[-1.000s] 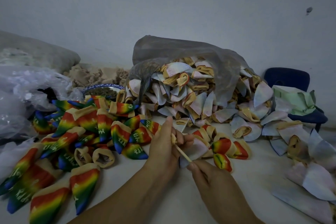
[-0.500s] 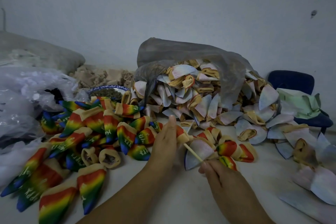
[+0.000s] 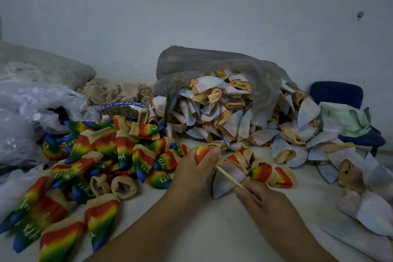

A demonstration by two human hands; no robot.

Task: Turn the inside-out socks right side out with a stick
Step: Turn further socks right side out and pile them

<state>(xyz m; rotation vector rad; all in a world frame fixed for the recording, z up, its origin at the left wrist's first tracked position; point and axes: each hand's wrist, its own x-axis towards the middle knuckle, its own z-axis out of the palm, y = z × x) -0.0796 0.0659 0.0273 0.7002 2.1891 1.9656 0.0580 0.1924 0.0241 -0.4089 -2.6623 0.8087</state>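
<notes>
My left hand (image 3: 192, 171) grips a sock (image 3: 202, 152) whose red and orange outer side bulges out above my fingers. A thin wooden stick (image 3: 229, 178) runs from that sock down to my right hand (image 3: 258, 202), which pinches its lower end. A pale inside-out sock (image 3: 224, 184) lies on the table under the stick. Several rainbow socks (image 3: 119, 155), right side out, are heaped at the left. A large pile of pale inside-out socks (image 3: 231, 117) spills from a grey plastic bag (image 3: 212, 66) behind my hands.
Clear plastic bags (image 3: 27, 112) lie at the far left, with a blue-rimmed bowl (image 3: 123, 107) behind the rainbow heap. A blue chair (image 3: 338, 93) with green cloth (image 3: 350, 119) stands at the right. More pale socks (image 3: 365, 204) lie at the right edge. Bare white table (image 3: 202, 229) shows between my forearms.
The sock in my left hand has turned further, with more red fabric showing above my fingers. My right hand has drawn back down the stick, so more of the stick shows.
</notes>
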